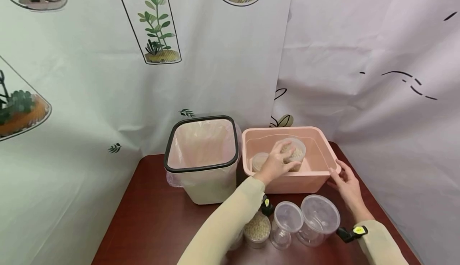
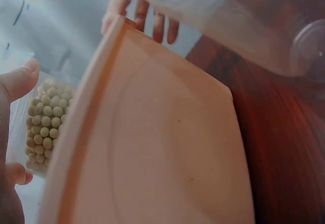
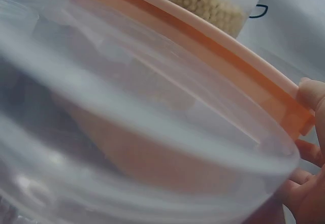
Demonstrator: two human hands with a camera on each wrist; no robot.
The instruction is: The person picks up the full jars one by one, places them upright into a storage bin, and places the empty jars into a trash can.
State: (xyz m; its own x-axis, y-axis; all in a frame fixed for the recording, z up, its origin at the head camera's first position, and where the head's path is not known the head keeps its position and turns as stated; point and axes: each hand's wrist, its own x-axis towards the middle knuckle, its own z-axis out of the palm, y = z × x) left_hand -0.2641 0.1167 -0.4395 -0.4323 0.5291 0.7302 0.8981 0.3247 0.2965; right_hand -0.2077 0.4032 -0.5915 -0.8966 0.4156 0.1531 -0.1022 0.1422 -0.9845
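The left hand is curling round the bean-filled cup inside the pink bin at frame centre; the right hand, fingers relaxed, is steadying the bin's right rim; a level lift looks wise.

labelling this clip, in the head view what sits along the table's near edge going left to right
cup of beans -> empty clear cup -> wide clear tub -> right wrist camera strap
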